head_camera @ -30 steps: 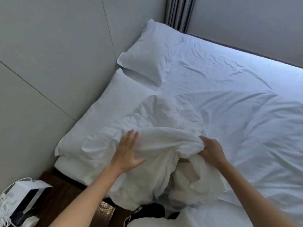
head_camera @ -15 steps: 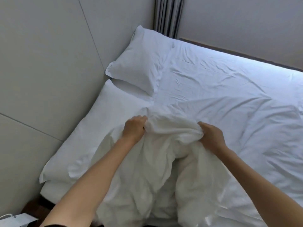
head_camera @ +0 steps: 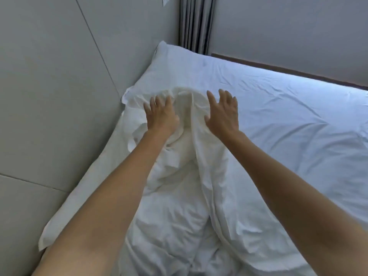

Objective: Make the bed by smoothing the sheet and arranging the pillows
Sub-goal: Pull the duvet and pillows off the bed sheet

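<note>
A bunched white top sheet point(head_camera: 179, 196) runs from the bed's near edge up towards the wall, and its far end lies over the pillows. My left hand point(head_camera: 160, 114) lies flat on the bunched cloth with its fingers spread. My right hand point(head_camera: 224, 114) is open just to the right, fingers straight, over the sheet's raised fold. The far pillow point(head_camera: 169, 70) shows in the corner, partly covered. The near pillow point(head_camera: 87, 196) lies along the wall, half under the sheet. The fitted sheet point(head_camera: 288, 126) on the right is wrinkled.
Grey wall panels point(head_camera: 59, 96) border the bed on the left. A grey curtain point(head_camera: 196, 24) hangs in the corner. A dark wooden strip point(head_camera: 288, 70) runs along the bed's far side under the back wall.
Both hands have let go of the bunched sheet and now lie open on it. They and the sheet's end moved up over the pillows, and the view moved closer to the bed.
</note>
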Demonstrator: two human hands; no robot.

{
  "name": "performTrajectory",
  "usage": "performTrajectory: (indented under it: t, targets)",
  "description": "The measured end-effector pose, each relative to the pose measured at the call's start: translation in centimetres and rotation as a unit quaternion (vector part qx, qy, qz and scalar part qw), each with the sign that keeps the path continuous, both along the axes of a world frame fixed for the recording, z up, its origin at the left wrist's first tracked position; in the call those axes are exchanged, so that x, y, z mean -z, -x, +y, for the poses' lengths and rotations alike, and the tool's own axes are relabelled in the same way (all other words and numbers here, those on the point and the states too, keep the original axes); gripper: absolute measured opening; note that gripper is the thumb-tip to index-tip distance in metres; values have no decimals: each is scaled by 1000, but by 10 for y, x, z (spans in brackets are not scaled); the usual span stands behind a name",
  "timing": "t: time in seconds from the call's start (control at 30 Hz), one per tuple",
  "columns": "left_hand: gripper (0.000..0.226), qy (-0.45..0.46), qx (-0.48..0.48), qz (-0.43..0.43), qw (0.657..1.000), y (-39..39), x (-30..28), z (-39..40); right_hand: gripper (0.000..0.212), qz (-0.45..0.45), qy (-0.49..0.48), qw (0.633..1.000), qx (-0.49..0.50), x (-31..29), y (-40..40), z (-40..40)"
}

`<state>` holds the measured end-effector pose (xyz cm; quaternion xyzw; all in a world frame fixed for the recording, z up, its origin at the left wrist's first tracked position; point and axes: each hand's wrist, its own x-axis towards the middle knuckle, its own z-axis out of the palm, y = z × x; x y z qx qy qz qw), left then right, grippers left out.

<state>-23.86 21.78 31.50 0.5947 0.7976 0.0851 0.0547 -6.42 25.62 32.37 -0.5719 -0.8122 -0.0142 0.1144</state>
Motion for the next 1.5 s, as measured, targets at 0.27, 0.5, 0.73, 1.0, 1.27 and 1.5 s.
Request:
performTrajectory:
  t: [0.27, 0.5, 0.73, 1.0, 1.27, 1.5]
  targets:
    - [52, 137, 49, -108, 983, -37, 173, -184, 70, -2, 175, 979, -101, 181, -50, -173]
    - [66, 278, 92, -112, 950, -72, 253, -333, 68, -128, 329, 925, -144, 261, -122, -305]
    - [71, 265, 80, -91, 957, -83, 297, -408, 69, -179, 390, 887, -170, 297, -147, -361]
    - [90, 105, -285, -146, 942, -93, 331, -460, 100, -190, 331, 901, -206, 364, -148, -407]
    - [128, 21, -460, -291, 839, -23, 389, -439, 80, -244, 266, 916, -178, 437, -138, -390]
    - [48, 4, -390, -206, 897, -8, 386, -429, 15, -225, 320, 899, -198, 422, -131, -382]
